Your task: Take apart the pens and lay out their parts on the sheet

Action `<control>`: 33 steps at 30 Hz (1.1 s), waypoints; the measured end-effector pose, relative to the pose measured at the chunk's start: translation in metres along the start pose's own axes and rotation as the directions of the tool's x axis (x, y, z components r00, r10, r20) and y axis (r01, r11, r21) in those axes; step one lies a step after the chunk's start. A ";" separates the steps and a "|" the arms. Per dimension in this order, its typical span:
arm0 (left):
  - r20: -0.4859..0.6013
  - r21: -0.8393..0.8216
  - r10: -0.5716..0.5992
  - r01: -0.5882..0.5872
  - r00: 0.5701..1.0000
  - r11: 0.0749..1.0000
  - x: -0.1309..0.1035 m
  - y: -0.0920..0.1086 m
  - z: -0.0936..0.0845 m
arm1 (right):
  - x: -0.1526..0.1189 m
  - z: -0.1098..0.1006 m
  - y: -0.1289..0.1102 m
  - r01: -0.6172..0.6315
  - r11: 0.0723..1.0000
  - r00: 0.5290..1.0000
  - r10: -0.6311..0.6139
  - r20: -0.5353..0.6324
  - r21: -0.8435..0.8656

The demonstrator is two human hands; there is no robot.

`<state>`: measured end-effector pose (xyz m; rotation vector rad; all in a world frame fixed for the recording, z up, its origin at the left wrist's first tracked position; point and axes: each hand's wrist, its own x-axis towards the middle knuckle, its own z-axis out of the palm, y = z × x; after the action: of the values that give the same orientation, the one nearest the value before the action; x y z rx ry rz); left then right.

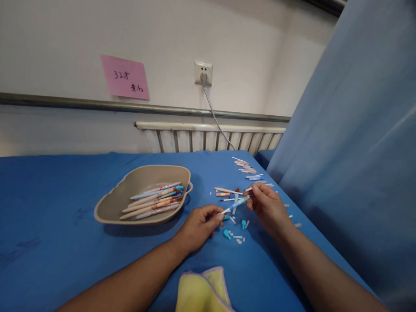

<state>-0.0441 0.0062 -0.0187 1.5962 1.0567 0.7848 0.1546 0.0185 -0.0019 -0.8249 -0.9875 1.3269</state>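
My left hand point(204, 223) is closed, with thumb and fingertips pinching the lower end of a slim blue-and-white pen point(239, 203). At the pen's upper end is my right hand point(269, 210), its fingers closed on a thin pale stick point(248, 189); whether that stick is a refill, I cannot tell. Loose pen parts lie under and around both hands, among them an orange barrel piece point(223, 195) and a thin peach stick point(227, 190). Nearer to me are turquoise clips point(227, 235) and small clear plastic bits point(238, 237).
Left of my hands stands a beige basin point(112, 210) holding several pens point(152, 201). More pen parts point(245, 165) lie along the right edge of the blue-covered table point(58, 242). A yellow cloth point(201, 292) is at the front. Blue fabric point(351, 143) hangs at right.
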 end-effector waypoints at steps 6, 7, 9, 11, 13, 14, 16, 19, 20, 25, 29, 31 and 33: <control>-0.074 0.086 0.029 -0.023 0.997 0.996 0.001 -0.004 -0.004 | 0.006 -0.010 -0.001 -0.031 0.999 0.996 0.028 -0.084 -0.029; -0.080 0.106 0.030 -0.021 0.996 0.994 0.002 -0.004 -0.004 | 0.007 -0.010 0.001 -0.048 0.998 0.994 0.043 -0.097 -0.050; -0.080 0.139 0.031 -0.020 0.996 0.990 0.002 -0.003 -0.005 | 0.008 -0.010 0.005 -0.062 0.993 0.989 0.047 -0.141 -0.103; -0.074 0.160 0.038 -0.025 0.997 0.987 0.002 -0.001 -0.004 | 0.007 -0.005 0.010 -0.059 0.986 0.985 0.033 -0.169 -0.154; -0.054 0.169 0.046 -0.036 0.997 0.985 0.001 0.002 -0.002 | 0.002 0.004 0.015 -0.077 0.983 0.991 0.057 -0.120 -0.168; -0.039 0.172 0.051 -0.043 0.998 0.984 0.000 0.003 -0.001 | 0.000 0.008 0.016 -0.097 0.983 0.994 0.086 -0.072 -0.154; -0.013 0.173 0.061 -0.057 0.998 0.983 -0.001 0.005 0.001 | -0.005 0.013 0.017 -0.136 0.985 0.990 0.139 0.016 -0.109; 0.003 0.184 0.069 -0.068 0.998 0.981 -0.001 0.005 0.000 | -0.004 0.010 0.012 -0.106 0.993 0.993 0.109 0.038 -0.059; 0.002 0.192 0.070 -0.069 0.998 0.979 0.000 0.004 -0.001 | -0.002 0.006 0.009 -0.070 0.996 0.998 0.070 0.007 -0.048; -0.041 0.235 0.071 -0.059 0.997 0.970 0.003 -0.001 -0.008 | 0.007 -0.013 0.001 -0.080 0.993 0.994 0.073 -0.086 -0.086; -0.074 0.236 0.087 -0.067 0.993 0.969 0.002 -0.001 -0.009 | 0.003 -0.008 0.015 -0.222 0.923 0.959 0.264 0.099 -0.314; -0.068 0.230 0.100 -0.082 0.993 0.970 0.001 0.001 -0.008 | 0.001 -0.002 0.021 -0.145 0.894 0.981 0.187 0.058 -0.424; -0.057 0.221 0.110 -0.095 0.992 0.971 0.001 0.001 -0.006 | 0.000 0.002 0.024 -0.049 0.886 0.997 0.071 0.030 -0.461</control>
<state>-0.0491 0.0093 -0.0155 1.8331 1.1483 0.8205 0.1438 0.0205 -0.0233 -1.1951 -1.3524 1.1795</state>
